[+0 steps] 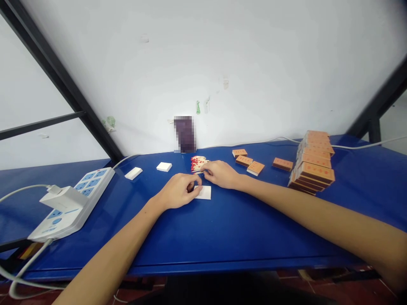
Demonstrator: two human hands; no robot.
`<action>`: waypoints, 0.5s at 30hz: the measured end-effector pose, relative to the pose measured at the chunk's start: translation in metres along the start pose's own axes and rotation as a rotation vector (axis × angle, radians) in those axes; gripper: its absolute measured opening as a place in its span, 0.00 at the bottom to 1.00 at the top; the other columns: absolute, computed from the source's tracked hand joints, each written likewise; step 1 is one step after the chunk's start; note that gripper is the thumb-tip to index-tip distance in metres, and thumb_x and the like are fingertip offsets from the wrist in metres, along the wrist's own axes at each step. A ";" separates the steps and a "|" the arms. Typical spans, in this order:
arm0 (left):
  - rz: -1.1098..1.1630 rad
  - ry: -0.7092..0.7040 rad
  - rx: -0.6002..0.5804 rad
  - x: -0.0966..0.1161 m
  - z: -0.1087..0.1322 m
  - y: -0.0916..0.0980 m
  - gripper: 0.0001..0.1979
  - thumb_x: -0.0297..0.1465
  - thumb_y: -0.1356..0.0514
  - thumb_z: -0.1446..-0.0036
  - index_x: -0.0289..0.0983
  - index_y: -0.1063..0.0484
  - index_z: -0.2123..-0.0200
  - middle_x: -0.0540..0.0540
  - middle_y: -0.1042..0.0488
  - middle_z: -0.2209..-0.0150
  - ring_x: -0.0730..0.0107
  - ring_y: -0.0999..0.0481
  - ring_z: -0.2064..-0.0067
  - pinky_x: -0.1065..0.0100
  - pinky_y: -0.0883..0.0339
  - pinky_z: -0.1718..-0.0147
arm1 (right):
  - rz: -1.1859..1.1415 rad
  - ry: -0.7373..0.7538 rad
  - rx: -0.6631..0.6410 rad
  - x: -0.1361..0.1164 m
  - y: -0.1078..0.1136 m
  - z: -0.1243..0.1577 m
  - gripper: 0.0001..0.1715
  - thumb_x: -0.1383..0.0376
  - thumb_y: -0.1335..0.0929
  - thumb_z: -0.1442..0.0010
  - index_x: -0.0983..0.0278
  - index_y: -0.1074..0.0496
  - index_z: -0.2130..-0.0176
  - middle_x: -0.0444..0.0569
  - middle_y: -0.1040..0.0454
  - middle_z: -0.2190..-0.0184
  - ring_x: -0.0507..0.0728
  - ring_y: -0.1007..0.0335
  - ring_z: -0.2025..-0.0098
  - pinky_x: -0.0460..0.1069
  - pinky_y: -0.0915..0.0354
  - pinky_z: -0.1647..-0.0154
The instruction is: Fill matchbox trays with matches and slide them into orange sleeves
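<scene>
Far to the left of the match pile (pixel 196 164), my landmark on this blue table (pixel 222 237), I see a white power strip (pixel 100 180) with blue sockets; its small blue markings are too tiny for me to read. A white adapter (pixel 65 199) sits plugged into it, its faint grey print equally illegible. Behind the strip a dark metal frame (pixel 73 93) slants against the scuffed white wall (pixel 254 63).

Nearer the pile, still on its left, lie two white boxes (pixel 164 167). My left hand (pixel 179 190) is just in front and left of the pile, half curled, thumb and fingertips at the left end of a white tray (pixel 205 193); I can't tell whether they grip it. A purple, pixelated object (pixel 186 134) stands behind the pile.

My right hand (pixel 221 173) touches the red-tipped pile's right side, fingertips drawn together; whether they pinch a match, I can't tell. Right of the pile lie four loose orange matchboxes (pixel 255 168), then a tall matchbox stack (pixel 316 169), both lettered in red too small to read.
</scene>
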State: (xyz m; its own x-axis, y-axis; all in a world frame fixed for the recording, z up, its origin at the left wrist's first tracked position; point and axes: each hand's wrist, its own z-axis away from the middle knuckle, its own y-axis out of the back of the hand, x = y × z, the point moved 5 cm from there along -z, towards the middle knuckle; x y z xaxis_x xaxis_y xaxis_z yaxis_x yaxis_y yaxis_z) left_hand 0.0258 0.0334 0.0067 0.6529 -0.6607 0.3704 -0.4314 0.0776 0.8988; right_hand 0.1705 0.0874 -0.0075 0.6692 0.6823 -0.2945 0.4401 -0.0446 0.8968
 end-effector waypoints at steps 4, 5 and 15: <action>-0.034 -0.002 0.006 0.001 0.000 -0.001 0.05 0.29 0.43 0.43 0.37 0.28 0.69 0.55 0.35 0.79 0.76 0.37 0.77 0.71 0.46 0.73 | -0.028 -0.006 0.007 0.001 0.000 0.001 0.06 0.67 0.34 0.39 0.61 0.26 0.63 0.44 0.26 0.70 0.51 0.36 0.71 0.47 0.50 0.70; -0.023 0.004 0.017 0.000 0.000 0.000 0.05 0.30 0.43 0.41 0.37 0.28 0.68 0.55 0.36 0.80 0.76 0.38 0.77 0.71 0.46 0.73 | -0.032 -0.003 0.009 0.001 0.000 0.001 0.06 0.67 0.34 0.39 0.61 0.26 0.64 0.44 0.26 0.71 0.51 0.36 0.71 0.47 0.51 0.70; -0.074 0.119 0.126 -0.034 -0.004 0.009 0.13 0.32 0.52 0.33 0.37 0.32 0.68 0.51 0.30 0.75 0.70 0.33 0.74 0.68 0.44 0.70 | -0.048 0.031 0.043 -0.004 0.007 0.004 0.08 0.59 0.32 0.40 0.62 0.33 0.67 0.43 0.29 0.69 0.53 0.36 0.65 0.48 0.51 0.64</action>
State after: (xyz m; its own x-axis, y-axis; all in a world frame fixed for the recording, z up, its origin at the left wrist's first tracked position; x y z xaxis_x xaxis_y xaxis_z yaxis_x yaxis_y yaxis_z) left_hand 0.0022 0.0594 0.0028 0.7518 -0.5673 0.3360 -0.4489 -0.0672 0.8910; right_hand 0.1734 0.0812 -0.0015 0.6282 0.7065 -0.3260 0.4968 -0.0418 0.8669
